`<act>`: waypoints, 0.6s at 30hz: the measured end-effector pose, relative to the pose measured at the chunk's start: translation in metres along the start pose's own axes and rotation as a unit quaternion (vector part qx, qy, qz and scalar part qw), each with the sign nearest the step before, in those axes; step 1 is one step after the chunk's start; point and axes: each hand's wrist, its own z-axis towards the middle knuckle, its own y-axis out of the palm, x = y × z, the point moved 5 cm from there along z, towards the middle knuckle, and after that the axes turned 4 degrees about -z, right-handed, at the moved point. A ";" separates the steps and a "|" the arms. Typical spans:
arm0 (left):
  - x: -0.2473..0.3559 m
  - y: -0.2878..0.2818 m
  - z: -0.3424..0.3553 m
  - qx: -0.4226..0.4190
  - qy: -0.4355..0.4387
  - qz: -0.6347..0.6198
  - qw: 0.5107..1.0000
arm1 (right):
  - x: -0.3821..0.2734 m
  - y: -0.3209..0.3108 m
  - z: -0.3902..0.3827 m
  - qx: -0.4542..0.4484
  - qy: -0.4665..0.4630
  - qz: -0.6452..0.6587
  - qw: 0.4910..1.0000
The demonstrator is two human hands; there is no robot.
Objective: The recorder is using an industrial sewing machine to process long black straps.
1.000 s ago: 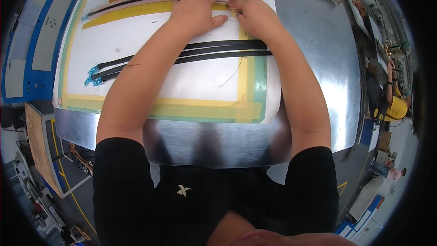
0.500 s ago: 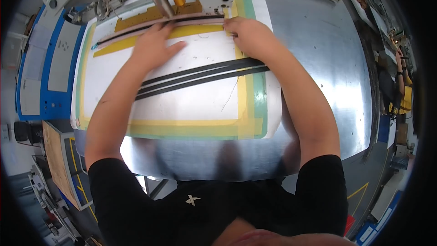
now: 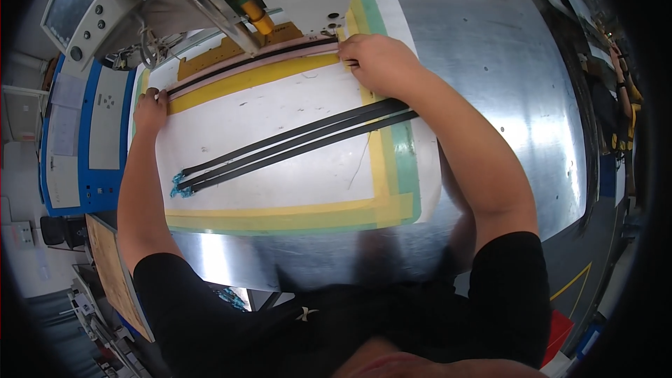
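A long black strap (image 3: 245,63) lies lengthwise in a pinkish channel on a yellow template (image 3: 259,82), under a machine head. My left hand (image 3: 151,108) is closed at the strap's left end, its fingertips at the template's corner. At the right end, my right hand (image 3: 378,61) has its fingers bent and pressed together; whatever is between them is hidden. Several more black straps (image 3: 280,143) lie side by side, slanting across the white sheet (image 3: 294,185). Frayed blue ends (image 3: 182,186) show at their left, and their right ends run under my right forearm.
The machine's white head (image 3: 315,3) with a gold cylinder (image 3: 260,22) overhangs the far side. Yellow and green tape edges the sheet. A shiny metal table (image 3: 504,112) extends right. A blue and white cabinet (image 3: 106,133) stands left, below a control panel (image 3: 101,21).
My left hand has slid left along the strap, from its middle to its left end. My right hand has stayed at the right end. The view has shifted slightly, uncovering the loose straps' blue ends.
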 end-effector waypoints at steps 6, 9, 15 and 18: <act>0.028 -0.054 -0.043 0.075 -0.011 0.025 0.997 | -0.002 -0.002 -0.003 0.008 -0.006 0.001 1.000; 0.007 -0.081 -0.090 0.139 -0.066 -0.031 0.988 | -0.003 0.000 -0.003 0.028 -0.020 0.006 0.999; -0.015 -0.102 -0.200 0.156 -0.054 -0.088 0.982 | -0.003 -0.004 -0.013 0.043 -0.010 0.021 0.999; -0.010 -0.094 -0.248 0.121 -0.090 -0.098 0.984 | -0.005 -0.011 -0.017 0.044 0.016 0.053 0.998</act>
